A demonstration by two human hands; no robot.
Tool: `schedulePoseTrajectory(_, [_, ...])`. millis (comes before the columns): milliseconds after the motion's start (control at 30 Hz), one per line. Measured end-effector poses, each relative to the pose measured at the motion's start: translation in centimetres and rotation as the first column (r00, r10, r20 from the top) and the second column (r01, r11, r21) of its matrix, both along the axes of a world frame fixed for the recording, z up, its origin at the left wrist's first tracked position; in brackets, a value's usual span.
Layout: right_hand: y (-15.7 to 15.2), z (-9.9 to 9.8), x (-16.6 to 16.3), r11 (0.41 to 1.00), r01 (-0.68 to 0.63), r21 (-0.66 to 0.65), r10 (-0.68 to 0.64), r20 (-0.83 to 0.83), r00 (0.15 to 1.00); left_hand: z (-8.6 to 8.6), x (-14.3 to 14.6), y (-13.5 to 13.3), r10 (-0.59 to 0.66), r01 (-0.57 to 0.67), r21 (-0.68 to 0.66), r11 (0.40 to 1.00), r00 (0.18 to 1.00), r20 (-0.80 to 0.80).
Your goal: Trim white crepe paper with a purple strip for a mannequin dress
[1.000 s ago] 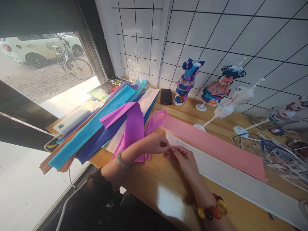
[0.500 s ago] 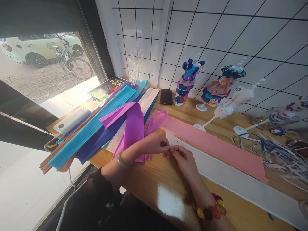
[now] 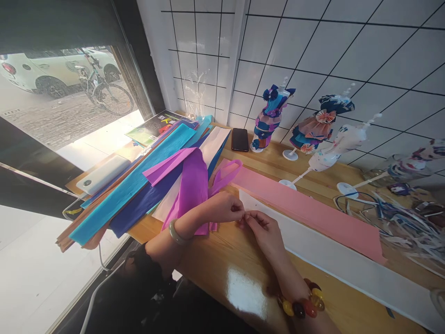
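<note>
My left hand and my right hand meet fingertip to fingertip above the wooden table. Both are closed in a pinch, and whatever lies between the fingers is too small or too hidden to name. Beneath and beyond them runs a long white paper strip, with a folded pink crepe paper strip along its far side. Purple crepe paper lies beside my left forearm, partly covered by it, and one loop of it curls just past my left hand.
Blue, brown and cream crepe paper strips are piled at the left, near a white device with a cable. A phone and several small dress forms stand along the tiled wall. Tangled ribbons lie at the right.
Almost nothing differs. Both hands keep their pinch at the same spot, and the papers lie as before.
</note>
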State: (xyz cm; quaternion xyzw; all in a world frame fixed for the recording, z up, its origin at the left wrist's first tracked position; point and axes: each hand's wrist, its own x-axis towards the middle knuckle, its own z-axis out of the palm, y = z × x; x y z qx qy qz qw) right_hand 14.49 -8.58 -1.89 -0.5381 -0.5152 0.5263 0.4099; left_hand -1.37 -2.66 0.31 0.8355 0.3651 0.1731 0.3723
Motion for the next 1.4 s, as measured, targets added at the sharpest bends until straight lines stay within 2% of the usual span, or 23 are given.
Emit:
schedulePoseTrajectory(200, [-0.01,-0.01,-0.04,1.000,0.007,0.000,-0.007,0.023,1.000,-0.92,0.16,0.18,-0.011,0.011,-0.009,1.000,1.000,-0.002])
schedulePoseTrajectory(733, [0.17,-0.48,0.12,1.000,0.022,-0.010,-0.022,-0.022,1.000,-0.51,0.14,0.07,-0.049,0.049,0.028,0.998,0.998,-0.034])
schedulePoseTrajectory(1000, [0.10,0.21,0.00,0.999,0.031,-0.031,-0.033,-0.043,0.999,-0.97,0.11,0.17,-0.042,0.043,0.079,0.996,0.999,-0.010])
schedulePoseTrajectory(1400, [0.19,-0.50,0.04,1.000,0.028,0.002,-0.028,-0.062,0.998,-0.54,0.10,0.18,-0.053,0.053,0.016,0.998,0.999,-0.005])
